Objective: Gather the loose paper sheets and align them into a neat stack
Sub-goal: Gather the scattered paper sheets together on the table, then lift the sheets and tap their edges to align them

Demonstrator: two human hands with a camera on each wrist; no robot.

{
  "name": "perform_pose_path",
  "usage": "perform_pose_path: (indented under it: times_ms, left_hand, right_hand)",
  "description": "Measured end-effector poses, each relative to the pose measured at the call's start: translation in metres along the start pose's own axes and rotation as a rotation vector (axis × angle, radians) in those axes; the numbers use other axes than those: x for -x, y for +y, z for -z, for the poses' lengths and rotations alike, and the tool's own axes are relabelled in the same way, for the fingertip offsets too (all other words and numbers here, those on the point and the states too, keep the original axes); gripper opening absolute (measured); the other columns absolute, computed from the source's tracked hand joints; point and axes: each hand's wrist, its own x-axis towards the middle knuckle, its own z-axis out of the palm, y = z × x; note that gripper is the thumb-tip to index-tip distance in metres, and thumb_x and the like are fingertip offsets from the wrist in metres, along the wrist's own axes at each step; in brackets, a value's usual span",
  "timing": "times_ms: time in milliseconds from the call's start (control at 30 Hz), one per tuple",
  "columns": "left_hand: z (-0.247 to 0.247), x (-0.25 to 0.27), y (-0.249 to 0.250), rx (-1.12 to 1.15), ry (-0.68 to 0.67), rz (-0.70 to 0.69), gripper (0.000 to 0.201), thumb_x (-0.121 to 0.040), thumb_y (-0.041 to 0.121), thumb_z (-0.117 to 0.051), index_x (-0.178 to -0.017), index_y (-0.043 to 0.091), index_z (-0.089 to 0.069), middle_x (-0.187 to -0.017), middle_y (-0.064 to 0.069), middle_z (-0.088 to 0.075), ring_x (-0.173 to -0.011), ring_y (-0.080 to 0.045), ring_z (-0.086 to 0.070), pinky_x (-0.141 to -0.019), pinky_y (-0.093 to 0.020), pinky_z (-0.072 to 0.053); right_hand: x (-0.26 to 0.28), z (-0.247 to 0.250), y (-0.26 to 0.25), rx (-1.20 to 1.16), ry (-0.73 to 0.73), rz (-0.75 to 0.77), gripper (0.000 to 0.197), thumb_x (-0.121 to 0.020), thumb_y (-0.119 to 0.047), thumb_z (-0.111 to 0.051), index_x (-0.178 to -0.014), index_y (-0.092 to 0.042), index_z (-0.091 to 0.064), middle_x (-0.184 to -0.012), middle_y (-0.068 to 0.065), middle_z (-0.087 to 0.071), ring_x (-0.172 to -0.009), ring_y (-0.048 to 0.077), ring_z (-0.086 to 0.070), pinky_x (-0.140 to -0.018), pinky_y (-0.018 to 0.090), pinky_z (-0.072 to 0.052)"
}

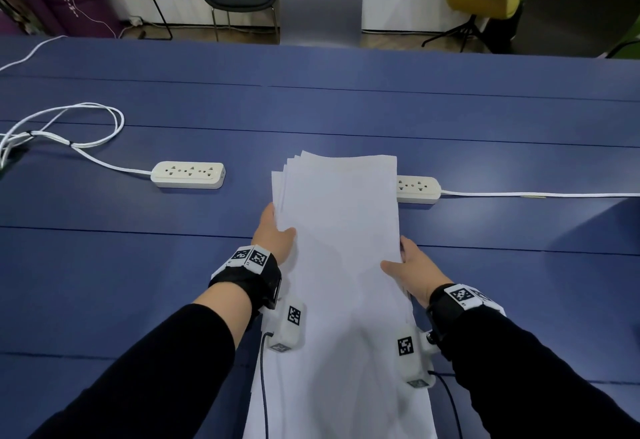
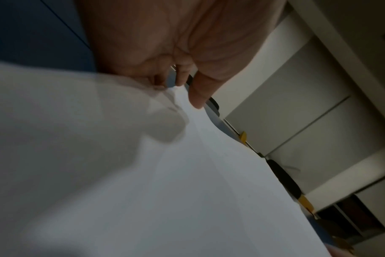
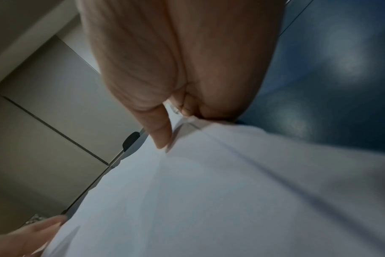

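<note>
A bundle of white paper sheets (image 1: 343,248) is held up over the blue table (image 1: 138,265), its far edges fanned unevenly at the top left. My left hand (image 1: 277,230) grips the bundle's left edge, thumb on top and fingers hidden beneath. My right hand (image 1: 412,265) grips the right edge the same way. In the left wrist view the left hand's thumb (image 2: 200,93) presses on the paper sheets (image 2: 165,173). In the right wrist view the right hand's thumb (image 3: 160,133) lies on the paper sheets (image 3: 209,200), with my left hand (image 3: 22,236) at the lower left.
A white power strip (image 1: 188,174) with a coiled white cable (image 1: 62,127) lies to the left of the sheets. Another power strip (image 1: 419,189) sits right behind them, its cord running right. Chairs (image 1: 320,9) stand beyond the table's far edge.
</note>
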Motion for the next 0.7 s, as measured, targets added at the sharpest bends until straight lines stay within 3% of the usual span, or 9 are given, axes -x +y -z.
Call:
perform_pose_path:
  times_ms: [67,133,233,333,433,500,533,633,700]
  left_hand:
    - [0.006,0.006,-0.005,0.033,0.005,0.041,0.075,-0.089,0.020,-0.059,-0.150,0.017,-0.016,-0.139,-0.008,-0.049,-0.128,-0.030,-0.050,-0.108,-0.040,-0.038]
    - [0.012,0.012,-0.019,0.032,0.000,0.082,0.066,-0.085,0.020,-0.065,-0.142,0.009,-0.035,-0.126,-0.008,-0.057,-0.119,-0.030,-0.056,-0.104,-0.039,-0.042]
    - [0.016,0.021,-0.053,0.047,-0.065,0.104,0.049,-0.060,0.030,-0.074,-0.103,0.009,-0.066,-0.106,-0.017,-0.072,-0.100,-0.035,-0.068,-0.095,-0.051,-0.051]
    - [0.016,0.035,-0.077,0.102,-0.142,0.151,0.052,-0.049,0.031,-0.073,-0.097,0.011,-0.064,-0.102,-0.016,-0.073,-0.095,-0.036,-0.070,-0.090,-0.054,-0.053]
    - [0.010,0.057,-0.071,0.145,-0.216,0.152,0.052,-0.055,0.017,-0.072,-0.106,0.011,-0.062,-0.110,-0.013,-0.071,-0.099,-0.033,-0.069,-0.093,-0.053,-0.052]
    - [0.002,0.064,-0.064,0.152,-0.212,0.147,0.045,-0.062,0.007,-0.071,-0.106,0.010,-0.064,-0.112,-0.014,-0.071,-0.103,-0.033,-0.067,-0.096,-0.053,-0.050]
    - [-0.002,0.066,-0.060,0.148,-0.200,0.152,0.041,-0.067,0.002,-0.071,-0.107,0.010,-0.064,-0.113,-0.014,-0.070,-0.104,-0.033,-0.067,-0.098,-0.052,-0.049]
    - [-0.009,0.072,-0.051,0.084,-0.192,0.208,0.038,-0.075,0.001,-0.071,-0.112,0.005,-0.063,-0.113,-0.012,-0.069,-0.101,-0.029,-0.066,-0.095,-0.039,-0.050]
    - [-0.008,0.074,-0.043,0.008,-0.222,0.252,0.039,-0.076,0.006,-0.072,-0.114,0.004,-0.061,-0.112,-0.011,-0.068,-0.100,-0.028,-0.065,-0.090,-0.033,-0.050]
  right_hand:
    - [0.006,0.000,-0.004,0.010,0.030,-0.018,0.052,-0.082,-0.012,-0.067,-0.127,-0.014,-0.043,-0.119,0.003,-0.063,-0.105,0.023,-0.065,-0.096,0.042,-0.051]
    - [0.011,0.001,-0.007,0.027,0.047,-0.051,0.051,-0.076,-0.016,-0.074,-0.118,-0.013,-0.045,-0.112,0.004,-0.065,-0.099,0.024,-0.067,-0.089,0.040,-0.054]
    - [0.018,0.001,-0.017,0.097,0.025,-0.099,0.047,-0.072,-0.017,-0.079,-0.109,-0.009,-0.053,-0.100,0.003,-0.066,-0.085,0.019,-0.066,-0.069,0.031,-0.053]
    - [0.022,0.001,-0.020,0.164,-0.024,-0.145,0.037,-0.070,-0.018,-0.080,-0.100,-0.006,-0.062,-0.092,0.006,-0.068,-0.075,0.019,-0.063,-0.059,0.026,-0.047]
    - [0.026,-0.004,-0.008,0.072,-0.085,-0.198,0.038,-0.057,-0.021,-0.086,-0.090,-0.009,-0.072,-0.092,0.008,-0.074,-0.078,0.026,-0.066,-0.074,0.031,-0.053]
    - [0.023,-0.007,0.009,-0.043,-0.100,-0.228,0.057,-0.040,-0.025,-0.090,-0.093,-0.011,-0.075,-0.099,0.007,-0.077,-0.096,0.029,-0.070,-0.096,0.044,-0.051]
    - [0.019,-0.007,0.018,-0.063,-0.104,-0.233,0.064,-0.036,-0.028,-0.091,-0.096,-0.011,-0.075,-0.101,0.006,-0.077,-0.100,0.030,-0.070,-0.100,0.047,-0.048]
    - [0.020,-0.006,0.027,-0.019,-0.102,-0.216,0.072,-0.033,-0.033,-0.089,-0.099,-0.010,-0.074,-0.102,0.004,-0.077,-0.101,0.030,-0.069,-0.101,0.047,-0.048]
    - [0.032,-0.006,0.019,0.032,-0.088,-0.191,0.067,-0.041,-0.028,-0.086,-0.104,-0.008,-0.073,-0.103,0.006,-0.076,-0.100,0.030,-0.070,-0.100,0.047,-0.049]
